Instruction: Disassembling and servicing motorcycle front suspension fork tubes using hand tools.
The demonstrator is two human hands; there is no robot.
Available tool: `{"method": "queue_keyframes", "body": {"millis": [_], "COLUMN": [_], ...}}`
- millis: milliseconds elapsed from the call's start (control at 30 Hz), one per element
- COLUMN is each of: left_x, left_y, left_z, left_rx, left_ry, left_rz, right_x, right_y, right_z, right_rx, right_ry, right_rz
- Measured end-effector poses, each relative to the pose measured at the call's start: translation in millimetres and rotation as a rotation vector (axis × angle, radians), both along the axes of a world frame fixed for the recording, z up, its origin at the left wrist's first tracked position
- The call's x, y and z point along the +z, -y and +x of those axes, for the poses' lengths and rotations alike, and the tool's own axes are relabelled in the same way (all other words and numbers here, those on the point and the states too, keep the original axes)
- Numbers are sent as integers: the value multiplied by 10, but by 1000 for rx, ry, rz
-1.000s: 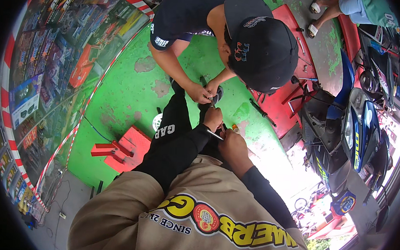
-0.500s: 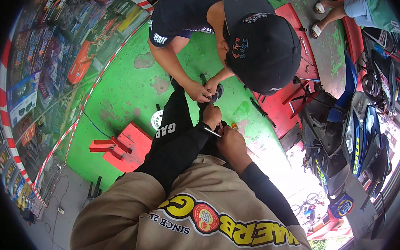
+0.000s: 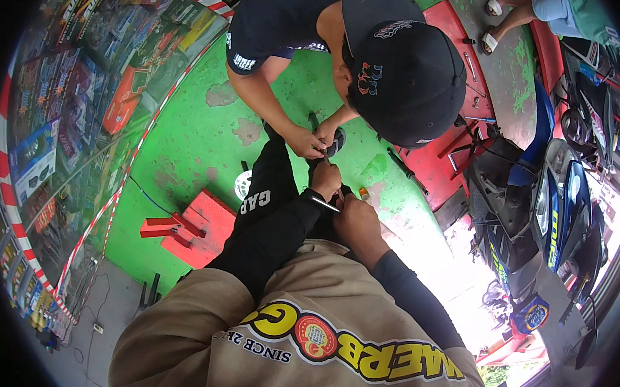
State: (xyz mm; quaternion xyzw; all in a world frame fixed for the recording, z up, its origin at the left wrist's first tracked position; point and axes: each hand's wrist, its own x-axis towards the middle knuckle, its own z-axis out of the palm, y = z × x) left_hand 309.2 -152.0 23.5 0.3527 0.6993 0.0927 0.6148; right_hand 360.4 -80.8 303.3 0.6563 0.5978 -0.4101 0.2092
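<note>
In front of my lap, my left hand (image 3: 327,180) is closed round a thin part whose kind I cannot make out. Just right of it and a little nearer, my right hand (image 3: 357,220) is also closed, fingers curled toward a narrow brownish piece (image 3: 341,195) between the two hands. A bright silvery strip (image 3: 325,203) shows by my left wrist. Directly beyond my left hand, a co-worker in a black cap (image 3: 410,86) bends in; that person's hands (image 3: 308,143) pinch the far end of something slim. Fingers hide most of what is held.
A red stand (image 3: 199,230) sits on the green floor at left, near a white disc (image 3: 243,185). A glass display case (image 3: 83,111) lines the left. Tools lie on a red platform (image 3: 464,68). Motorcycles (image 3: 555,206) stand at right. Another person's sandalled feet (image 3: 491,40) are at far right.
The view has shifted slightly. My right hand has moved a little left and down; my left hand and the co-worker's hands keep nearly the same grip.
</note>
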Motion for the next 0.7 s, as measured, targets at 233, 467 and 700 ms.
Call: {"method": "queue_keyframes", "body": {"millis": [233, 467, 700], "left_x": [-72, -71, -334], "left_y": [48, 43, 306], "left_z": [-9, -13, -122], "left_rx": [35, -18, 197], "left_ry": [41, 16, 349], "left_rz": [24, 32, -112], "right_x": [39, 36, 99], "right_y": [-66, -109, -171], "right_z": [-33, -44, -141], "right_rx": [-30, -29, 4], "right_ry": [22, 29, 7], "right_rz": [-24, -53, -120]}}
